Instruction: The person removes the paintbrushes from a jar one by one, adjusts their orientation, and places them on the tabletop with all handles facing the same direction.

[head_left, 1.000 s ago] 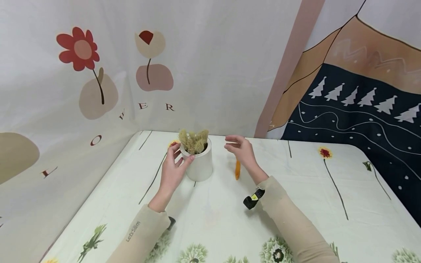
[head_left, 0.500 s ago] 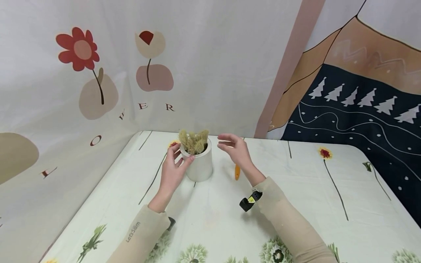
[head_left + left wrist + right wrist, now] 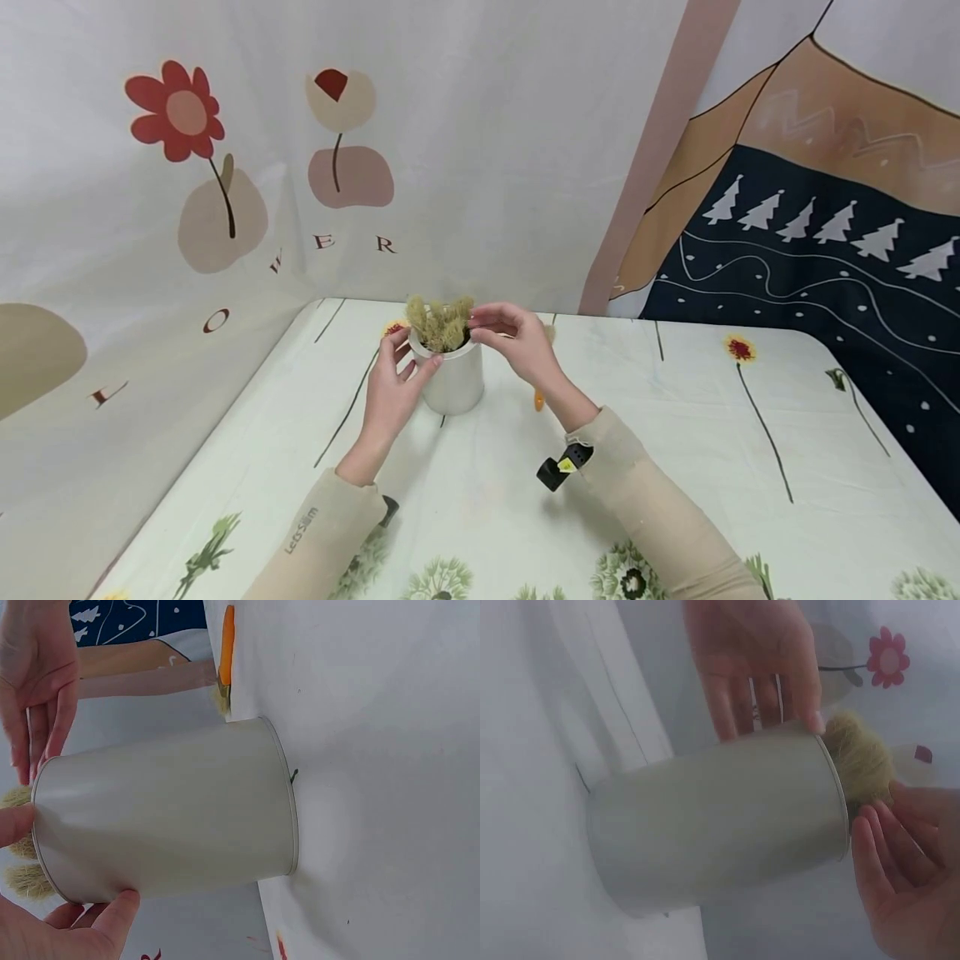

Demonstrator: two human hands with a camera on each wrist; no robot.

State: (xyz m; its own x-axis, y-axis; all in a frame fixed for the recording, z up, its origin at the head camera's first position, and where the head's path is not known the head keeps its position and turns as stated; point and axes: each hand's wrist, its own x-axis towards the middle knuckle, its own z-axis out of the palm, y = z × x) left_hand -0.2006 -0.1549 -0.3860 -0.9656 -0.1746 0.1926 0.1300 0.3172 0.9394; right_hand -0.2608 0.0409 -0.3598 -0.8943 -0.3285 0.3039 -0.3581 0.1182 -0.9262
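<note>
A white cylindrical pot (image 3: 454,383) stands upright on the cloth-covered table, with fuzzy yellow-green tufts (image 3: 438,323) rising from dark stuff inside it. My left hand (image 3: 392,392) holds the pot near the rim, its thumb on the near side and its fingers round the left side; the left wrist view shows fingertips against the pot wall (image 3: 165,817). At the right of the rim is my right hand (image 3: 521,346). Its fairly straight fingers and thumb reach to the tufts (image 3: 856,754) in the right wrist view; whether they pinch them is unclear.
A brush with an orange handle (image 3: 228,645) and pale bristles lies right of the pot, partly hidden by the right hand in the head view. The tablecloth (image 3: 675,433) has printed flowers. A pale printed curtain (image 3: 480,167) hangs close behind the table.
My right hand has moved left from above the brush to the pot's rim, its fingertips now at the tufts. The left hand and the pot have stayed in place.
</note>
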